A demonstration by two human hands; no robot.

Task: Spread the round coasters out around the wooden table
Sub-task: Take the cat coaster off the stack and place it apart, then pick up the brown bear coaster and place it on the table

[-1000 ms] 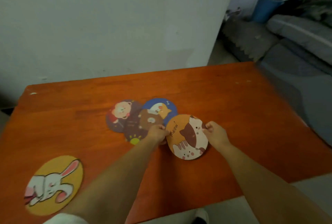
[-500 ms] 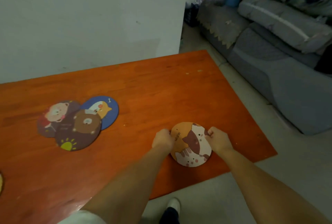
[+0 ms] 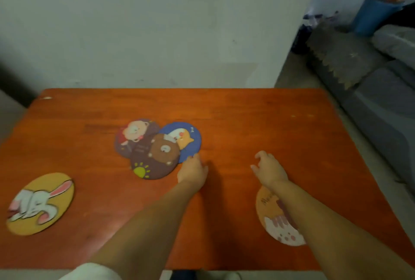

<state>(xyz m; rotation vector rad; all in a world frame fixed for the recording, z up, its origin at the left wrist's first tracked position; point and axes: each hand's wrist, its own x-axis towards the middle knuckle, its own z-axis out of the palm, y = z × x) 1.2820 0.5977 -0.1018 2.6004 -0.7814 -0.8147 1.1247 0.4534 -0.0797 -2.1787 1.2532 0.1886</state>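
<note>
Coasters (image 3: 157, 148) overlapped mid-bench (image 3: 247, 111) are touched at their right edge by the loosely curled, empty left hand (image 3: 192, 170); the right hand (image 3: 269, 169), spread empty, is farther.

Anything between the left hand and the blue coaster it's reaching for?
Nothing visible. The left hand is at the blue coaster's near edge, which is bare. The brown bear coaster overlaps its left side only.

A pale plaster wall (image 3: 157, 21) stands behind. To the right, a grey sofa (image 3: 381, 100) sits on dim floor beside a blue bucket (image 3: 372, 16).
</note>
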